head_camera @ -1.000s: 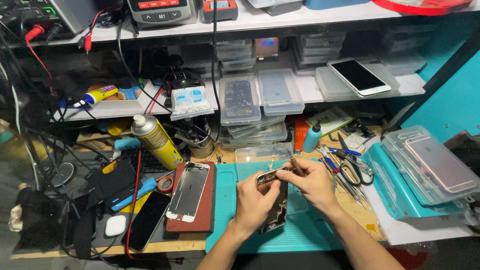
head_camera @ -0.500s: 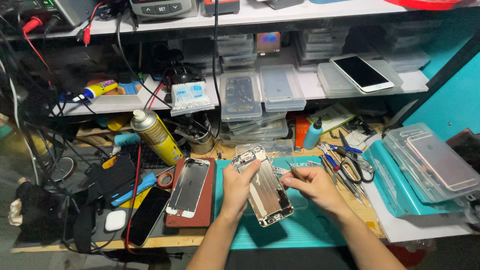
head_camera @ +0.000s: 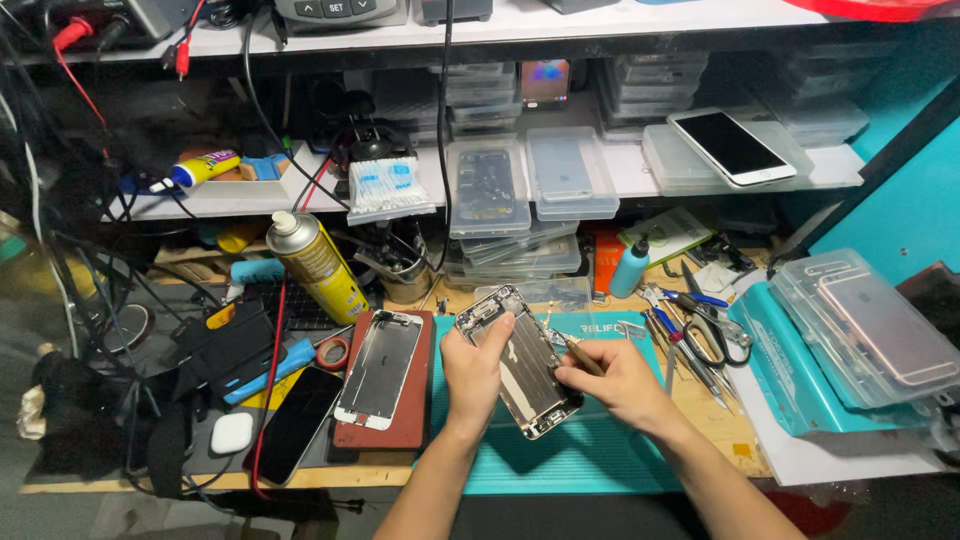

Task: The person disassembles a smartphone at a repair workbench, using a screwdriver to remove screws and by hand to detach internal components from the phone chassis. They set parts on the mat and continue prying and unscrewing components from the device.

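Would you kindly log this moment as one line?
left hand: holds phone chassis | right hand: screwdriver on chassis | over green mat

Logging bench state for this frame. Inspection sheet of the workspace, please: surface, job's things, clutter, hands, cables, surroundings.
Surface: teal work mat on a wooden bench.
Job's things: opened phone housing, insides up, held above the mat; thin tool tip at its right edge.
Clutter: screen assembly on a red pad; dark phone; yellow spray can; tweezers and scissors to the right.
Hands: left hand grips the housing's left side; right hand holds the tool like a pen.
Cables: red and black leads cross the bench's left part.
Surroundings: shelf with clear parts boxes; white phone lying on one.
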